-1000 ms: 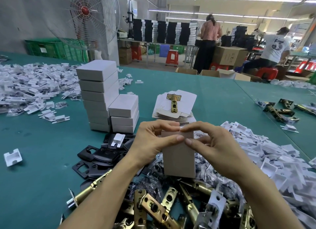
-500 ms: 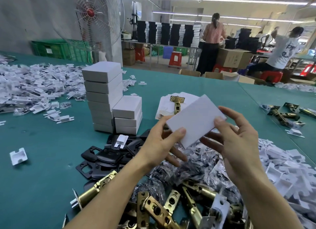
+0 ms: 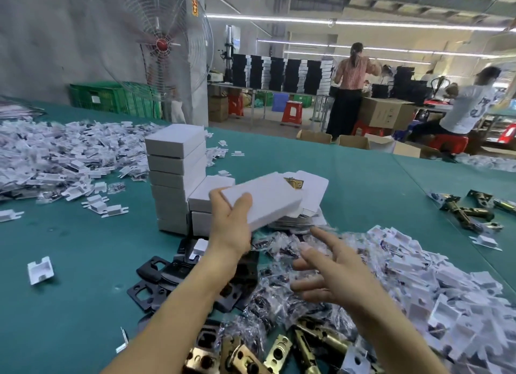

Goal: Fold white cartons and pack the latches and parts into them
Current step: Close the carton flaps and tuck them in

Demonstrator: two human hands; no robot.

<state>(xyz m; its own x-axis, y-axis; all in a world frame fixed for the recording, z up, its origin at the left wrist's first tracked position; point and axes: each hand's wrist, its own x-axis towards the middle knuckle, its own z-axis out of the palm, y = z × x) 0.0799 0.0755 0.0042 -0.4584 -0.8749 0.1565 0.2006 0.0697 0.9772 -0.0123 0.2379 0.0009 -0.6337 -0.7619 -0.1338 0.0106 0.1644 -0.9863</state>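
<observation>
My left hand (image 3: pixel 230 225) grips a closed white carton (image 3: pixel 265 203) and holds it out beside the stacks of closed white cartons (image 3: pixel 177 175). My right hand (image 3: pixel 326 273) hovers empty, fingers spread, over small clear bags of parts (image 3: pixel 282 301). Behind the held carton lies a pile of flat carton blanks (image 3: pixel 312 195) with a brass latch (image 3: pixel 296 183) on top. More brass latches (image 3: pixel 279 351) lie at the near edge, and black plates (image 3: pixel 148 287) lie under my left forearm.
White folded inserts are heaped at my right (image 3: pixel 435 284) and far left (image 3: pixel 55 153). More latches (image 3: pixel 463 211) lie at the far right of the green table (image 3: pixel 69 304). A big fan (image 3: pixel 162 44) stands behind; two people work in the background.
The carton went from both hands, held upright, to my left hand alone, which carried it forward toward the stacks. My right hand let go and dropped over the bags.
</observation>
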